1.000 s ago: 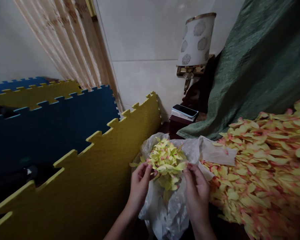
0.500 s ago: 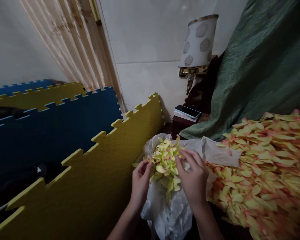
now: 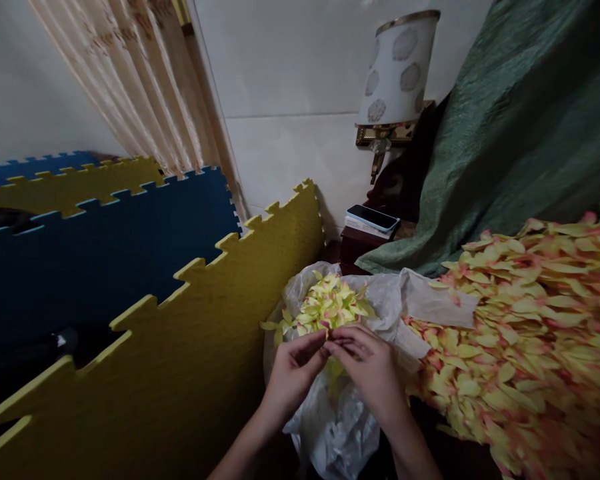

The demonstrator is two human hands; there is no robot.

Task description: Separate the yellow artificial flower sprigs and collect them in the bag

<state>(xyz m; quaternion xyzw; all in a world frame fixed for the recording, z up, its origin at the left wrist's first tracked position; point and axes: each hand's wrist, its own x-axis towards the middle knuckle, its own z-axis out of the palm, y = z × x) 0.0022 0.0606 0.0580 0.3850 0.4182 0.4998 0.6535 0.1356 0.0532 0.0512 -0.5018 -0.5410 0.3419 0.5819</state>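
Observation:
A clear plastic bag (image 3: pixel 340 420) sits low in the middle, filled with small yellow-green fabric petals (image 3: pixel 333 303). My left hand (image 3: pixel 293 377) and my right hand (image 3: pixel 373 370) meet just below that heap, fingertips pinched together over the bag's mouth. What they pinch is too small and too hidden to name. To the right spreads a large pile of yellow petals with pink edges (image 3: pixel 530 320).
Yellow (image 3: pixel 170 360) and blue (image 3: pixel 105 240) foam puzzle mats stand on edge at the left. A phone (image 3: pixel 373 218) lies on a small dark stand under a wall lamp (image 3: pixel 397 73). A green cloth (image 3: pixel 520 133) drapes at the right. A curtain (image 3: pixel 130 80) hangs behind.
My right hand came down off the top of the petal heap and moved left to meet my left hand. Both hands now pinch together at the bag's near rim.

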